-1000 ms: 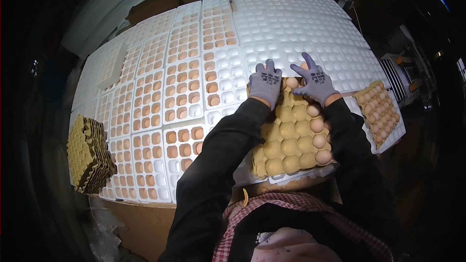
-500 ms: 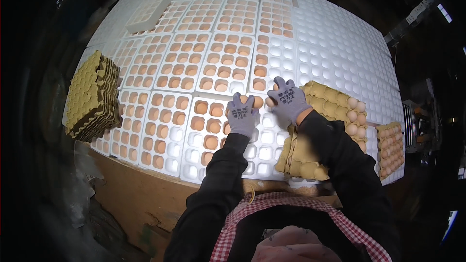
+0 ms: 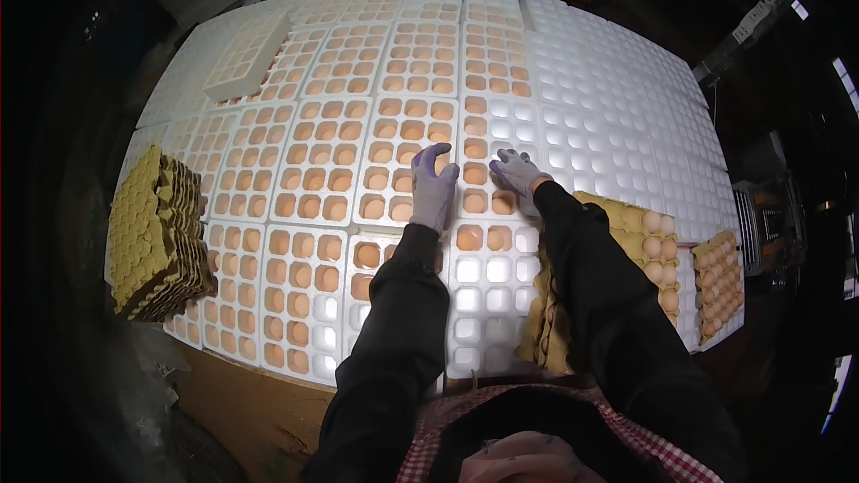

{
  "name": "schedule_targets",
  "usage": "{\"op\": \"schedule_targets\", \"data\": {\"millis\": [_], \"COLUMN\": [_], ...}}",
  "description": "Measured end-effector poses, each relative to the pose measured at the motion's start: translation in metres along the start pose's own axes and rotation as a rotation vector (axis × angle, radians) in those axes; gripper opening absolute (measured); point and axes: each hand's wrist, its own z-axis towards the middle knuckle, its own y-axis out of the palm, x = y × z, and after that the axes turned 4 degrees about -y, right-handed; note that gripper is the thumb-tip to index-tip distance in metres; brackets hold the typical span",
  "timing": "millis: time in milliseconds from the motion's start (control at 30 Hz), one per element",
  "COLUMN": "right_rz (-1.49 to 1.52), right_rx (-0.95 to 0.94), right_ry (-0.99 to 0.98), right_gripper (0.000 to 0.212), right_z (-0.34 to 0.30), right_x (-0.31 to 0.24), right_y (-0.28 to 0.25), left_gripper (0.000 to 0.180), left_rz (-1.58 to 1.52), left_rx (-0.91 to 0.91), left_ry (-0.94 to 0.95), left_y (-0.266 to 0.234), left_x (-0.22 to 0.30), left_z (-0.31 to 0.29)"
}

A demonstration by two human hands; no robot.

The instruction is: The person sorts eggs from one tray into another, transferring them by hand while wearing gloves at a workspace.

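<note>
My left hand (image 3: 434,188), in a grey-purple glove, lies palm down over a white cell tray (image 3: 407,130) that holds brown eggs (image 3: 315,179). My right hand (image 3: 519,173), gloved the same, rests palm down with curled fingers on the neighbouring white tray (image 3: 490,116). The palms hide whatever is under them. Just right of my right forearm lies a yellow cardboard egg tray (image 3: 626,215) with eggs (image 3: 660,246) along its right side. The white tray (image 3: 488,304) below my hands has two eggs in its top row and bare cells beneath.
White cell trays cover the whole table; the left ones hold eggs, the right ones (image 3: 617,98) are bare. A stack of cardboard trays (image 3: 157,233) sits at the left edge. Another cardboard tray of eggs (image 3: 718,282) lies at the far right. A loose white tray (image 3: 246,54) rests at the back left.
Both hands left the cardboard egg tray and moved left and forward onto the white trays. My view swung left, bringing the stack of cardboard trays closer in.
</note>
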Motion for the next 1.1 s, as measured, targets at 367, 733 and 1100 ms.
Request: {"op": "schedule_targets", "data": {"millis": [367, 733, 1100], "right_rz": [0.509, 1.679, 1.465], "right_rx": [0.908, 0.996, 0.778], "right_ry": [0.506, 0.572, 0.504], "right_gripper": [0.048, 0.047, 0.048], "right_z": [-0.298, -0.328, -0.367], "right_x": [0.065, 0.099, 0.09], "right_y": [-0.098, 0.0, 0.012], "left_gripper": [0.052, 0.037, 0.057], "left_rz": [0.311, 0.622, 1.04], "left_rx": [-0.525, -0.866, -1.025], "left_ry": [0.253, 0.61, 0.43], "left_y": [0.108, 0.247, 0.249], "left_x": [0.046, 0.108, 0.152], "left_z": [0.024, -0.091, -0.129]}}
